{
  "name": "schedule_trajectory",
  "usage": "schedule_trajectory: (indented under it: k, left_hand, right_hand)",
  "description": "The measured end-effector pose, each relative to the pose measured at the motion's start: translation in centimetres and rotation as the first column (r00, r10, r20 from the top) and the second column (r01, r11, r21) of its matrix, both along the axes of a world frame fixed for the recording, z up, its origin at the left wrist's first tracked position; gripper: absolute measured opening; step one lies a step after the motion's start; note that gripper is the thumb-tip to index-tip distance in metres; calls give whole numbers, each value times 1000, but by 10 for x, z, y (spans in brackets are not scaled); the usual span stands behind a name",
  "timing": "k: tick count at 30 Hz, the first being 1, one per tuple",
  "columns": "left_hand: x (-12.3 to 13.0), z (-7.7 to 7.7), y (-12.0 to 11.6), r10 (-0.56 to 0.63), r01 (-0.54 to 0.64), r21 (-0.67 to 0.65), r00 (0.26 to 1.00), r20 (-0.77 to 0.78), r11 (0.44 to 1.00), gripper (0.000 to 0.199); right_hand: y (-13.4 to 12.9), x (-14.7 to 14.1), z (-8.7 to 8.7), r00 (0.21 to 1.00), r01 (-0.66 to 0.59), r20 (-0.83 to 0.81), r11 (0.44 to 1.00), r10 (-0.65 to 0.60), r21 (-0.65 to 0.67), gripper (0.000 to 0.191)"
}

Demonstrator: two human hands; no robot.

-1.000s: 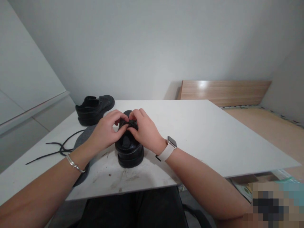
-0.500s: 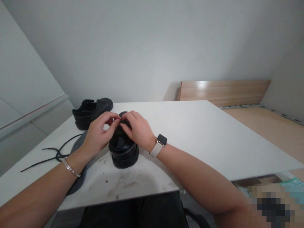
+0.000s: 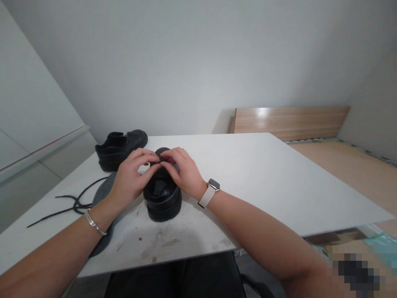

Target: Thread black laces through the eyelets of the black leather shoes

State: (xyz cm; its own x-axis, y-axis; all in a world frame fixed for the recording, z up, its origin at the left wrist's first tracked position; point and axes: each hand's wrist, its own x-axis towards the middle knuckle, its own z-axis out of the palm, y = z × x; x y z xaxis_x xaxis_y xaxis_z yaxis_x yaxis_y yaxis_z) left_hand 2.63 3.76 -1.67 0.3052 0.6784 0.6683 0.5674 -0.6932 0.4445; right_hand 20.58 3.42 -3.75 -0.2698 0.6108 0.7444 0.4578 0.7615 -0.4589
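2 hands (image 3: 130, 176) (image 3: 187, 176), fingertips together over the nearer black shoe (image 3: 163, 203), anything pinched between them unclear.

We have one shoe (image 3: 163, 205) on the table (image 3: 263, 186); insole (image 3: 105, 188) and shoelace (image 3: 80, 205) left, second shoe (image 3: 113, 153) behind-left.

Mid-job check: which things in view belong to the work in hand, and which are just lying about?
In the job:
- near shoe, at the fingertips of the left hand and right hand
- probably the far shoe, loose lace and grey insole

Likely just there:
- wooden board
- dark speck on the table
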Motion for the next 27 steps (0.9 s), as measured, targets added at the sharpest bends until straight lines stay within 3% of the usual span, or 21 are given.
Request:
schedule_trajectory:
  k: [5,14,20,23,27]
  left_hand:
    - [-1,-4,3,16,-14,-31,997,69,999,18]
    - [-1,-5,4,-26,29,-53,998,55,998,17]
    - [-2,-4,4,-24,25,-36,999,21,999,17]
    - [-5,-2,3,-85,86,-42,996,28,995,16]
    - [-10,0,1,-230,248,-112,961,157,962,15]
  right_hand:
    - [-1,4,1,999,-35,12,999,35,-12,15]
    - [-4,6,-1,996,30,-83,999,-27,30,12]
    - [-9,12,6,953,80,-301,987,-35,138,14]
    - [-10,13,5,949,43,-316,988,6,149,15]
    - [-8,13,3,959,-112,-252,990,132,91,21]
